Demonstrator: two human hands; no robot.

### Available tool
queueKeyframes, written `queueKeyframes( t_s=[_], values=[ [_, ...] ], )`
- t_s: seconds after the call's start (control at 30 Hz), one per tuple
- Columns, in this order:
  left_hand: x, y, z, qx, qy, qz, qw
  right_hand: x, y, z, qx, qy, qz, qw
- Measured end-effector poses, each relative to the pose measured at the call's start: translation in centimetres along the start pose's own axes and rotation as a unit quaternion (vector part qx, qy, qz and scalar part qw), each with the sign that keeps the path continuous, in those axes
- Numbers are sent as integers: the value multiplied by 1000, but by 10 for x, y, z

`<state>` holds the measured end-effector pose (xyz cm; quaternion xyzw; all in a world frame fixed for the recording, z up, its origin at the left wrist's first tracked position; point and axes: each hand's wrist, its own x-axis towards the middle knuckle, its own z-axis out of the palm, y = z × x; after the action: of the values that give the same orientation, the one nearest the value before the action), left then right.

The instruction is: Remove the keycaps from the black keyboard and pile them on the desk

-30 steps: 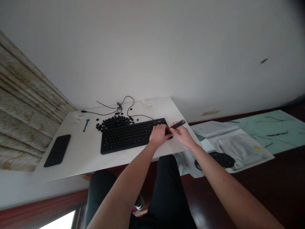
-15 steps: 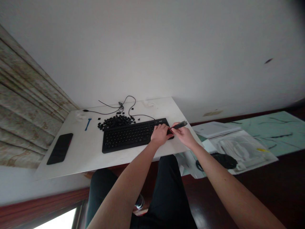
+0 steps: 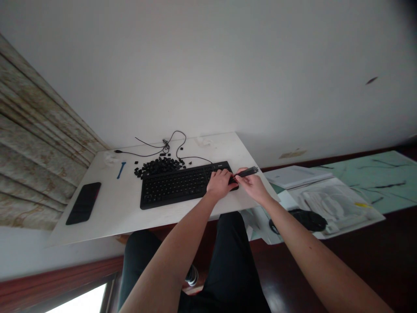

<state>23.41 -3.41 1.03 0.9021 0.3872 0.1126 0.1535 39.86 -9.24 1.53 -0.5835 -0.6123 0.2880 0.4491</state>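
Observation:
A black keyboard (image 3: pixel 176 188), its keycaps taken off over the part I can see, lies at a slight slant on the white table. My left hand (image 3: pixel 219 183) lies across its right end, fingers spread over the surface and thumb stretched to the right; it covers the keys beneath. In my right hand (image 3: pixel 250 183) is a slim black stick-like tool (image 3: pixel 249 171), pinched by the fingers, its tip pointing left toward my left thumb at the keyboard's right edge. I cannot make out the tip or the tool's exact kind. Loose black keycaps (image 3: pixel 159 166) are heaped behind the keyboard.
A black phone (image 3: pixel 83 203) and a small blue tool (image 3: pixel 121 170) lie to the left. The keyboard cable (image 3: pixel 166 145) curls behind the keycaps. Right of the table (image 3: pixel 114 226), a lower surface bears a white box (image 3: pixel 298 177), clear plastic packaging (image 3: pixel 335 204) and a black bundle (image 3: pixel 306 219).
Both hands stay at the keyboard's right end with almost no movement. The black tool has shifted very slightly in my right hand. The whole view has moved a little.

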Motion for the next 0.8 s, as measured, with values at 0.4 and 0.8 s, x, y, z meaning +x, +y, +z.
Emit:
queueKeyframes(
  t_s=[0.4, 0.8],
  values=[
    [2, -2, -1, -88, 18, -21, 996, -7, -7, 11, 113, 68, -37, 991],
    [9, -11, 6, -336, 135, -87, 928, 9, 26, 28, 368, 321, 116, 865]
  ],
)
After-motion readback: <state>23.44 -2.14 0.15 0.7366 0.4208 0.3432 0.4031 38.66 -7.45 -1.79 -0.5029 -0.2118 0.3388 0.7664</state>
